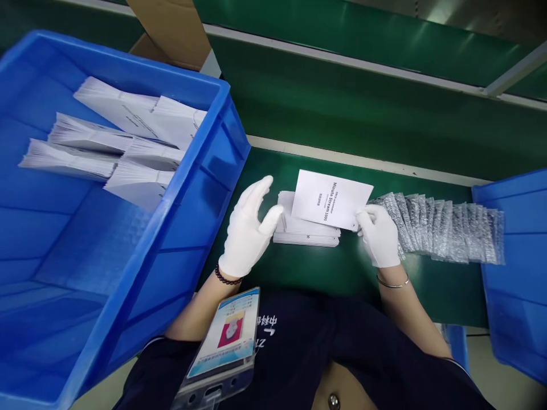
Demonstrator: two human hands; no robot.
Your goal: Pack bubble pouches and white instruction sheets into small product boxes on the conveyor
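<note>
While both gloved hands work at the middle of the green table (342, 125), the layout, largest to smallest:

- Large blue plastic crate (106, 239) at left, tilted toward the person, holding several fanned stacks of white printed booklets (123, 142).
- Second blue plastic bin (517, 273) at right edge, contents not visible.
- Brown cardboard flap (171, 28) behind the large crate.
- Row of silvery bubble-wrap pouches (440, 228), overlapped like shingles, lying on the table just right of the right hand.
- Small flat stack of white booklets (305, 233) on the table between the hands.
- Single white paper leaflet with black printed title (333, 200), lifted at a tilt just above that stack, its left part overlapping it.
- Left hand (248, 233) in a white glove: grip open, fingers spread, thumb tip touching the left end of the small stack. Holds nothing.
- Right hand (378, 234) in a white glove: grip closed in a pinch on the leaflet's lower right corner.
- ID badge in clear holder (226, 341) hanging at the person's chest.

Handling, my read:
- Leaflet is very light and thin, floppy, creases easily; a corner or edge pinch is enough.
- Cotton gloves likely slide on smooth paper, so peeling one sheet off the stack wants a thumb push at the edge.
- Pouches look soft and slippery.
</note>
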